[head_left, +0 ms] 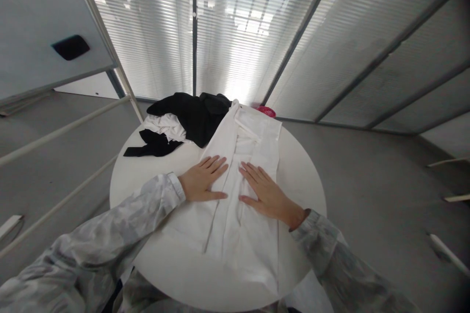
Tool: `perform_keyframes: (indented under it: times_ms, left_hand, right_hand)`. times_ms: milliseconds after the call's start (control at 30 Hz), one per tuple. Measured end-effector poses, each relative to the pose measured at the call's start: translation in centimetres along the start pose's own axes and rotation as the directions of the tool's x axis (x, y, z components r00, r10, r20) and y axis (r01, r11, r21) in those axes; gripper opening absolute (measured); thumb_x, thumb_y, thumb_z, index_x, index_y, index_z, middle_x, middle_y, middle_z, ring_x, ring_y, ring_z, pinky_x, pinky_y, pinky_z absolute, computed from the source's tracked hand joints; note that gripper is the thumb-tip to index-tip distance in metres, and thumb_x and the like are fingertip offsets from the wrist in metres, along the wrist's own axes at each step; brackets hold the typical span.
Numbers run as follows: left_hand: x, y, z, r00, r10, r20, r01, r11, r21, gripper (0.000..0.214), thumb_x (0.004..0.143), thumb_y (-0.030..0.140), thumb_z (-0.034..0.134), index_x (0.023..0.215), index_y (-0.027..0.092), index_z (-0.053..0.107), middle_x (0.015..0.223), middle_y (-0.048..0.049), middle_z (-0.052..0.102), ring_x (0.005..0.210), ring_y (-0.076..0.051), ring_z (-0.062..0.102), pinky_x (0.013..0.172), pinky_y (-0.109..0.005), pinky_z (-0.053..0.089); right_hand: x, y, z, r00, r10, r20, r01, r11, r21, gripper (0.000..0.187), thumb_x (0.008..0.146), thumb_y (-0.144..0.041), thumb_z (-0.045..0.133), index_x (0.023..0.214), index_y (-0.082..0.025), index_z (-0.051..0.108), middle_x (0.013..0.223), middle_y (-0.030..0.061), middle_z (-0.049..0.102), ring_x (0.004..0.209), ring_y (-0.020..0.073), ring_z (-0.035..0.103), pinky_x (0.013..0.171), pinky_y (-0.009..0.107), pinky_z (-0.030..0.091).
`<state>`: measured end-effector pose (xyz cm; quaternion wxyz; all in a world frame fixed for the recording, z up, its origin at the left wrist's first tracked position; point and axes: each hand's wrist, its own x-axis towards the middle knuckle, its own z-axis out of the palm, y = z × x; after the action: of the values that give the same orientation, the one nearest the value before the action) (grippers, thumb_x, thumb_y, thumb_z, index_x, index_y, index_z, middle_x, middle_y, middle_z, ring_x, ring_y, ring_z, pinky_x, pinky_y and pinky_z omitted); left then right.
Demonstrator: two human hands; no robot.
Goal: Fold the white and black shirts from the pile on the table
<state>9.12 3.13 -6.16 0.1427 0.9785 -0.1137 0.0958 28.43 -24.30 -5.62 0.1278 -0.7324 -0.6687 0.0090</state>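
A white shirt [238, 225] lies stretched out lengthwise on a round white table [301, 176], collar end at the far side. My left hand [202, 181] lies flat and open on the shirt's left half, fingers stretched toward the far side. My right hand [265, 194] rests flat and open on the shirt's right half, fingers together and pointing away from me. The two hands sit a few centimetres apart on either side of the shirt's middle. Neither hand holds anything.
A heap of black clothing [194, 117] with a crumpled white garment [167, 127] sits at the table's far left. A small red object [266, 110] shows behind the shirt's collar end. Glass walls with blinds stand beyond; grey floor surrounds the table.
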Motion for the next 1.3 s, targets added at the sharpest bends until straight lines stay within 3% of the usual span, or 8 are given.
perform_keyframes:
  times_ms: [367,467,567,633,733,867,1033,1300]
  left_hand:
    - [-1.9,2.5,0.4,0.996,0.089,-0.013,-0.089,0.996,-0.005,0.115,0.100,0.090,0.053,0.181,0.011,0.025,0.185,-0.0288,0.027,0.173,-0.044,0.030,0.141,-0.060,0.023]
    - [-1.2,2.4,-1.1,0.996,0.088,-0.001,-0.088,0.995,-0.037,0.109,0.100,0.089,0.054,0.177,0.014,0.038,0.183,-0.0273,0.034,0.170,-0.044,0.036,0.137,-0.058,0.030]
    - [1.2,1.5,-3.4,0.997,0.069,0.031,-0.066,0.992,-0.111,0.082,0.102,0.083,0.059,0.156,0.021,0.065,0.164,-0.0211,0.063,0.146,-0.040,0.063,0.120,-0.050,0.048]
    - [3.6,0.6,-4.4,0.999,-0.002,0.039,0.007,0.990,-0.140,0.063,0.106,0.076,0.058,0.136,0.023,0.075,0.132,-0.0150,0.079,0.116,-0.033,0.076,0.100,-0.043,0.054]
    - [7.1,-1.1,-4.1,0.990,-0.140,-0.026,0.138,0.987,-0.083,0.045,0.110,0.062,0.056,0.108,0.022,0.077,0.107,-0.0109,0.079,0.097,-0.029,0.075,0.084,-0.038,0.051]
    - [8.9,-2.8,-2.4,0.960,-0.263,-0.098,0.249,0.959,-0.135,0.038,0.110,0.053,0.055,0.096,0.022,0.072,0.098,-0.0081,0.077,0.089,-0.024,0.071,0.075,-0.034,0.046]
    - [8.0,-3.5,-1.8,0.968,-0.208,-0.138,0.180,0.965,-0.193,0.029,0.109,0.047,0.059,0.101,0.023,0.073,0.101,-0.0066,0.077,0.094,-0.023,0.071,0.082,-0.033,0.049]
    - [8.1,-3.8,-1.4,0.967,-0.175,-0.185,0.146,0.976,-0.163,0.025,0.108,0.044,0.061,0.100,0.022,0.071,0.098,-0.0053,0.076,0.089,-0.021,0.070,0.078,-0.033,0.047]
  right_hand:
    - [-0.8,-2.1,-0.4,0.999,-0.033,0.020,0.033,0.999,0.038,0.100,0.107,-0.061,0.069,0.186,-0.029,0.017,0.188,0.0151,0.029,0.174,0.0377,0.030,0.140,0.067,0.030]
    - [-0.5,-1.7,-1.0,1.000,-0.028,-0.011,0.029,0.994,0.102,0.078,0.111,-0.055,0.063,0.181,-0.032,0.035,0.182,0.0118,0.043,0.168,0.0353,0.043,0.137,0.064,0.037]
    - [1.6,0.3,-1.8,0.990,0.060,-0.127,-0.037,0.983,0.179,0.048,0.114,-0.046,0.056,0.161,-0.034,0.063,0.157,0.0094,0.070,0.146,0.0329,0.065,0.127,0.059,0.051]
    - [4.4,2.5,-2.2,0.953,0.176,-0.246,-0.133,0.974,0.183,0.038,0.114,-0.045,0.055,0.144,-0.032,0.073,0.138,0.0101,0.078,0.132,0.0335,0.071,0.121,0.058,0.055]
    - [9.6,6.3,-2.6,0.883,0.324,-0.339,-0.289,0.945,0.150,0.033,0.110,-0.036,0.053,0.129,-0.026,0.077,0.128,0.0128,0.079,0.125,0.0332,0.070,0.118,0.053,0.055]
    - [14.8,9.7,-2.1,0.777,0.506,-0.374,-0.516,0.853,0.081,0.036,0.105,-0.025,0.053,0.130,-0.020,0.078,0.132,0.0163,0.078,0.117,0.0313,0.071,0.110,0.046,0.056]
    - [16.9,10.3,0.0,0.690,0.535,-0.487,-0.636,0.770,-0.054,0.027,0.104,-0.032,0.062,0.119,-0.024,0.083,0.120,0.0173,0.077,0.111,0.0320,0.068,0.096,0.044,0.055]
    - [17.6,10.2,0.4,0.695,0.477,-0.538,-0.555,0.832,0.021,0.029,0.111,-0.031,0.052,0.112,-0.021,0.080,0.112,0.0147,0.081,0.107,0.0309,0.072,0.103,0.044,0.050]
